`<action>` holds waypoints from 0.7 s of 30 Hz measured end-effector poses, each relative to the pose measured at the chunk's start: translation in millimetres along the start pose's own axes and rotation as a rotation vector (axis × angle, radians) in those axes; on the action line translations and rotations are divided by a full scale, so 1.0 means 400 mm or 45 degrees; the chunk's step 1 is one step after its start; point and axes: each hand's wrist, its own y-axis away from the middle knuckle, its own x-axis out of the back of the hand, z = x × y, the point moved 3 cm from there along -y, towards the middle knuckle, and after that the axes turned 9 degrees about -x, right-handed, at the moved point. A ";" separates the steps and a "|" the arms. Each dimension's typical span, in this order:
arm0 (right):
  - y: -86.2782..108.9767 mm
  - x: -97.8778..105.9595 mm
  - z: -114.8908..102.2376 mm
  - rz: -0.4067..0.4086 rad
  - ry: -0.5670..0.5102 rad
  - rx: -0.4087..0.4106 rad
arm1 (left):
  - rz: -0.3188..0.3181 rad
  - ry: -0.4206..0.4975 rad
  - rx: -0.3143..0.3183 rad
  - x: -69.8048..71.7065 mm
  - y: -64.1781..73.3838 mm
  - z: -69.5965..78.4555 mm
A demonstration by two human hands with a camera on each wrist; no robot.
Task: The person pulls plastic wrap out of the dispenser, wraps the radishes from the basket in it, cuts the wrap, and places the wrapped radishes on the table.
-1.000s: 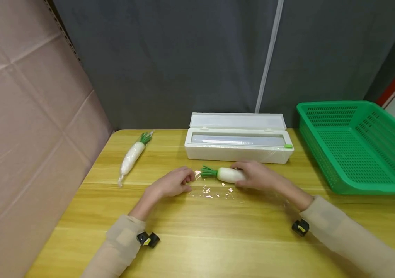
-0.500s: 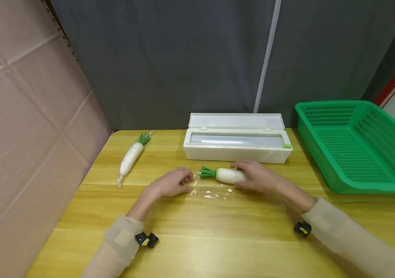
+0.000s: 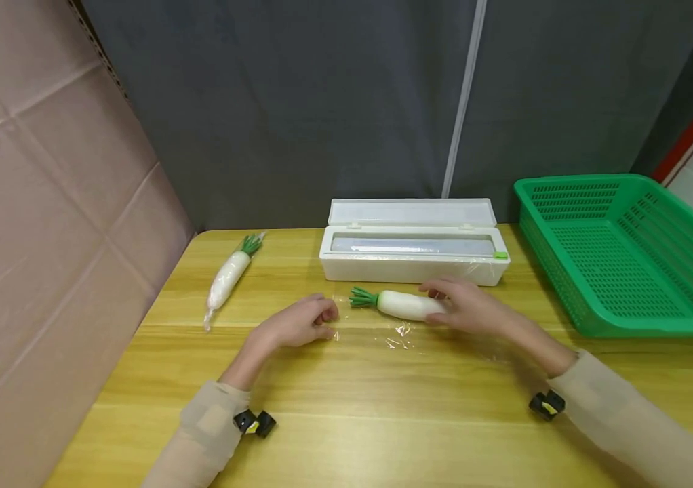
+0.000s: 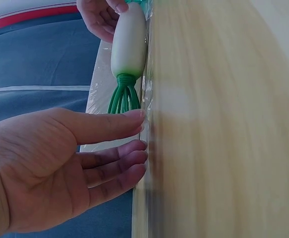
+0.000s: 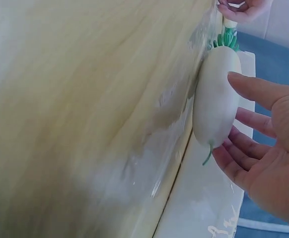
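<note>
In the head view, a white radish [image 3: 406,306] with green stalks lies on clear plastic film [image 3: 377,337] spread over the wooden table. My right hand [image 3: 470,306] rests loosely around its root end, thumb on the near side and fingers on the far side. The right wrist view shows these fingers [image 5: 249,144] relaxed against the radish [image 5: 216,96]. Left of the stalks, my left hand [image 3: 298,321] presses its fingertips on the film's left edge. Thumb and fingers [image 4: 115,181] stand apart, fairly straight, in the left wrist view.
Behind the film stands a white cling film dispenser [image 3: 413,268], its lid raised. A film-wrapped radish [image 3: 227,279] lies at the left. The green plastic basket [image 3: 597,324] is at the right. A dark curtain [image 3: 298,115] hangs behind the table.
My right hand has slid rightward toward the radish's root end, uncovering more of its body. The radish has turned slightly, stalks a little farther back. My left hand has stayed in place.
</note>
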 end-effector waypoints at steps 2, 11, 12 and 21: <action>0.012 0.009 0.004 0.018 -0.008 0.002 | 0.000 -0.003 -0.012 -0.001 0.001 -0.002; 0.063 0.052 0.044 0.104 -0.009 -0.014 | -0.018 0.021 -0.035 0.002 0.009 -0.006; 0.069 0.055 0.049 0.104 -0.018 -0.022 | -0.024 0.028 -0.032 0.002 0.010 -0.008; 0.130 0.080 0.080 0.038 -0.071 -0.064 | -0.072 0.057 -0.045 0.002 0.014 -0.011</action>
